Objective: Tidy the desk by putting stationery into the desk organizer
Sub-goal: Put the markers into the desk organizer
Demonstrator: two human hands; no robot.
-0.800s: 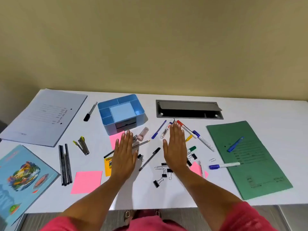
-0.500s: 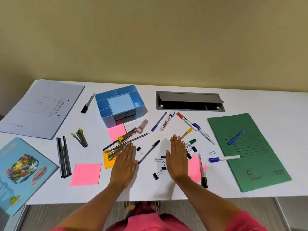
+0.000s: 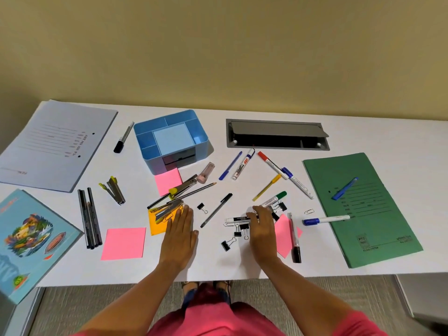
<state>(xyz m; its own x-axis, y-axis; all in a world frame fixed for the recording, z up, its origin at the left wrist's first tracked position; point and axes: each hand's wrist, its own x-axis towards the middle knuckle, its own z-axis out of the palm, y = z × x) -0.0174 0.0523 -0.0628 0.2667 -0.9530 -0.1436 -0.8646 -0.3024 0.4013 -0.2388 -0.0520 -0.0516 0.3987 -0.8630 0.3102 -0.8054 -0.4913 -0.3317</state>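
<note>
Both hands have drawn back from the middle of the clutter toward the near edge of the white desk point(image 3: 242, 265). Our left hand point(image 3: 180, 235) stays flat on it, fingers straight, holding nothing, tips at the yellow note pad point(image 3: 155, 225). Our right hand point(image 3: 263, 229) has changed: its fingers now curl down over a white marker point(image 3: 238, 219), thumb on the barrel, gripping it, so we judge the first pick is starting. The blue desk organizer point(image 3: 169, 139) stands at 11 o'clock from that hand, well apart; no stationery shows in its compartments, so nearly all the tidying remains.

Counted, lying loose: eight markers point(image 3: 271, 164), the gripped one included; at least four slim pens point(image 3: 215, 209), one on the green folder point(image 3: 363, 226) at 3 o'clock; three pink note pads point(image 3: 123, 242), one just beside the organizer at its 6 o'clock; one yellow pad; three yellow-tipped staplers point(image 3: 116, 190); three dark pencils point(image 3: 89, 219) side by side at 9 o'clock from the left hand; one pink eraser point(image 3: 206, 172); black binder clips point(image 3: 228, 243) around the right hand, at least six, too small to count surely; a grey folder point(image 3: 55, 144) at 10 o'clock
</note>
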